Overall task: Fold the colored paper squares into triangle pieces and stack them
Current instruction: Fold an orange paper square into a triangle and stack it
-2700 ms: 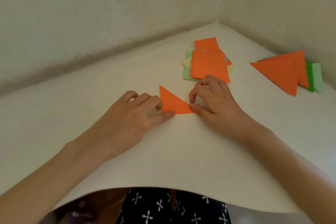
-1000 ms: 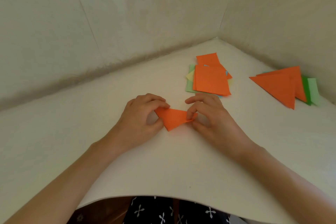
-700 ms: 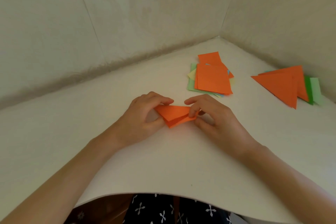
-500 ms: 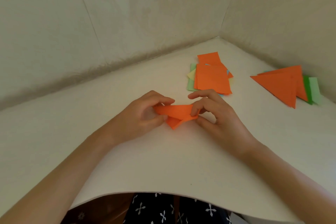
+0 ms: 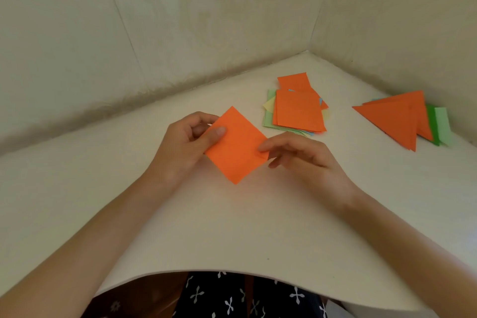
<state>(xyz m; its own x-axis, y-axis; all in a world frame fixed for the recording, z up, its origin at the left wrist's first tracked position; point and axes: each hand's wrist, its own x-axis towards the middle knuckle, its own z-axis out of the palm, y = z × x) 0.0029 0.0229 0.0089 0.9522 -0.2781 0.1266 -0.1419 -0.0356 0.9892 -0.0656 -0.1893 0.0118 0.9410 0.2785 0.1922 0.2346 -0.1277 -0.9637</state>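
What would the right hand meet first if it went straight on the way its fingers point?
The orange paper square: the right hand points left, fingertips at its right corner, seemingly touching it. The left hand grips the opposite corner.

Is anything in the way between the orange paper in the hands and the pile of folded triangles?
Nothing visible blocks it. The orange paper square is held by left hand and right hand; only bare white table separates them from the orange triangle stack. The unfolded squares pile lies flat, farther back.
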